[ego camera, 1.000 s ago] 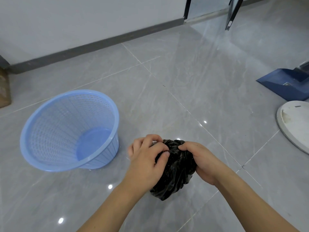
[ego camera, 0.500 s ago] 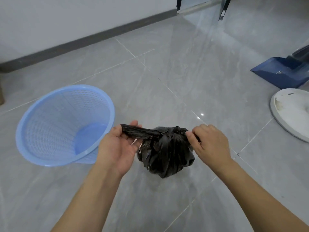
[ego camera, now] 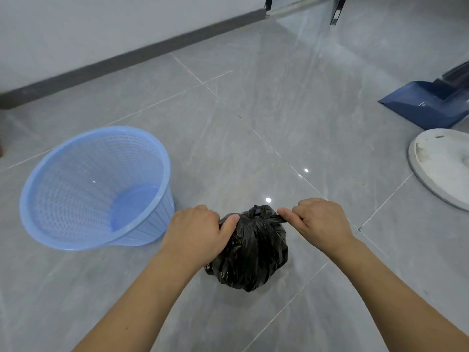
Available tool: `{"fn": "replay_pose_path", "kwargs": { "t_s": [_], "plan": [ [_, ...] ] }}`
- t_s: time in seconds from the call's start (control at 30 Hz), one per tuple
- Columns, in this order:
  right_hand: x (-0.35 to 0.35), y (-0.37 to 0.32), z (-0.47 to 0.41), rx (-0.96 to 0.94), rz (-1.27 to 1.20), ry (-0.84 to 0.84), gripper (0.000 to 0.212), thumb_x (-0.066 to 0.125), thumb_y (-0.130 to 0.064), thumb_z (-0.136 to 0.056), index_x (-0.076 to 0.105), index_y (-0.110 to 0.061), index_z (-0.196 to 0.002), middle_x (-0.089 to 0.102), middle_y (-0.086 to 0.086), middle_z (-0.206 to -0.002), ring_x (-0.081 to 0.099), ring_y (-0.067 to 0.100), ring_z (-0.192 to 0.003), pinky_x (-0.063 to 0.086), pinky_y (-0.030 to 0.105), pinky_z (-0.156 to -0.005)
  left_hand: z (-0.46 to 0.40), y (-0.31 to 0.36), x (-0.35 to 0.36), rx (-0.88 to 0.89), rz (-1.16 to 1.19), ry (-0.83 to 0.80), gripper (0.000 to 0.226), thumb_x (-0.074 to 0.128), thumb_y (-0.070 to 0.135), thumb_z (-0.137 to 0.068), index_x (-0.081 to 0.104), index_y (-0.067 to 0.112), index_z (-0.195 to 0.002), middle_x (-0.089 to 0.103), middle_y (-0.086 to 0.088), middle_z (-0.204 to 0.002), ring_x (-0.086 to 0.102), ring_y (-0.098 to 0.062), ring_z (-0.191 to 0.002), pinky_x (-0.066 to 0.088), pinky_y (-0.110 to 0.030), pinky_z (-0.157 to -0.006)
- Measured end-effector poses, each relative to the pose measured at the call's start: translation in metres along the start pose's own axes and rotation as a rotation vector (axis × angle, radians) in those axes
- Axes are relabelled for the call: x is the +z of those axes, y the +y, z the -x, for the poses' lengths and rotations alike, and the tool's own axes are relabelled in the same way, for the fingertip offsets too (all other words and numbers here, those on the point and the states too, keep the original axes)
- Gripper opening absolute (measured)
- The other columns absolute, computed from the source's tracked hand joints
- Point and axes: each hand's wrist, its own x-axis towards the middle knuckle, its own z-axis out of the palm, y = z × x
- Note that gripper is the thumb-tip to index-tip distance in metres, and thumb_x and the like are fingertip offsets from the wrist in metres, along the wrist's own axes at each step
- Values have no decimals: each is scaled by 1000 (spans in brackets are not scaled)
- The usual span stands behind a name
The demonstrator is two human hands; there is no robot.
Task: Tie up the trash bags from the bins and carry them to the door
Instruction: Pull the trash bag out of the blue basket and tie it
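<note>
A small, full black trash bag [ego camera: 251, 257] hangs just above the grey floor in front of me, its neck twisted into a knot at the top. My left hand [ego camera: 195, 232] is closed on the bag's left tail, most of which is hidden in my fist. My right hand [ego camera: 319, 219] pinches the right tail between thumb and fingers, and that tail is stretched taut. A light blue perforated plastic bin [ego camera: 38, 196] stands to the left with no bag in it, tilted toward me.
A dark blue dustpan [ego camera: 426, 107] lies at the right edge, with a white round base [ego camera: 441, 171] just below it. A grey skirting board [ego camera: 132, 57] runs along the far wall, and a dark door frame [ego camera: 337, 11] stands at the top right.
My hands went from bunched on the bag's top to spread apart with a tail in each. The left hand has since turned palm down and come back close to the knot.
</note>
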Motion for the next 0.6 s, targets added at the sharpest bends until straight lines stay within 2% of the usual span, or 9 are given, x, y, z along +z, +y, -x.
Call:
{"fn": "replay_pose_path", "kwargs": {
  "t_s": [0.1,0.17,0.2,0.27,0.33,0.4,0.5,0.53,0.6],
  "plan": [
    [-2,-4,-3,111,-38,-187,71,13,-72,-91,27,-17,-49,29,-3,-45,35,16,-44,23,27,-42,-1,-1,2,-75,-4,-64,70,22,78,-85,43,19,-55,49,1,-74,51,-21,-69,45,-36,-77],
    [-2,-12,-7,310,-192,-352,66,27,-69,-92,28,-17,-51,31,-3,-48,33,17,-46,26,28,-47,-4,-2,4,-106,-51,-113,69,29,83,-79,49,19,-61,46,3,-80,51,-21,-79,42,-36,-82],
    [-2,-16,-8,464,-376,-452,63,35,-65,-92,29,-17,-51,32,-2,-49,31,17,-46,27,28,-49,-4,-2,7,-109,-100,-124,66,34,82,-79,55,20,-68,44,4,-84,50,-22,-86,39,-37,-85],
    [-3,-18,-9,760,-929,-709,59,47,-57,-93,35,-19,-49,29,-1,-49,23,15,-45,21,26,-48,-3,-4,18,-129,-194,-101,53,43,69,-85,67,22,-85,42,2,-94,45,-24,-99,33,-39,-90],
    [-6,-16,-8,915,-1392,-865,50,52,-49,-93,43,-19,-54,21,-5,-47,14,12,-45,13,23,-43,1,-5,32,-133,-230,-55,33,48,49,-89,70,24,-93,41,2,-101,37,-26,-104,27,-42,-92],
    [-9,-19,-8,975,-1696,-868,33,56,-39,-88,55,-16,-64,18,-8,-43,10,11,-44,10,22,-41,4,-3,45,-106,-212,-55,25,50,37,-88,71,25,-95,41,3,-105,35,-26,-107,23,-45,-97],
    [-7,-35,-8,1030,-2041,-759,25,54,-30,-87,70,-11,-86,13,-8,-44,7,11,-47,8,22,-42,5,7,58,-17,-94,-105,29,47,39,-89,69,23,-98,47,4,-111,39,-23,-112,20,-47,-106],
    [-6,-41,-8,1031,-2128,-721,26,53,-29,-89,71,-11,-93,15,-7,-44,7,10,-46,8,22,-41,4,10,60,14,-43,-111,30,45,41,-89,68,22,-96,49,4,-110,42,-21,-110,21,-45,-107],
    [-4,-49,-10,1024,-2211,-619,26,50,-27,-93,69,-12,-103,30,-6,-46,12,8,-42,10,20,-40,5,13,62,78,53,-104,29,41,42,-90,62,23,-88,50,5,-103,47,-18,-103,26,-40,-104]
  ]
}}
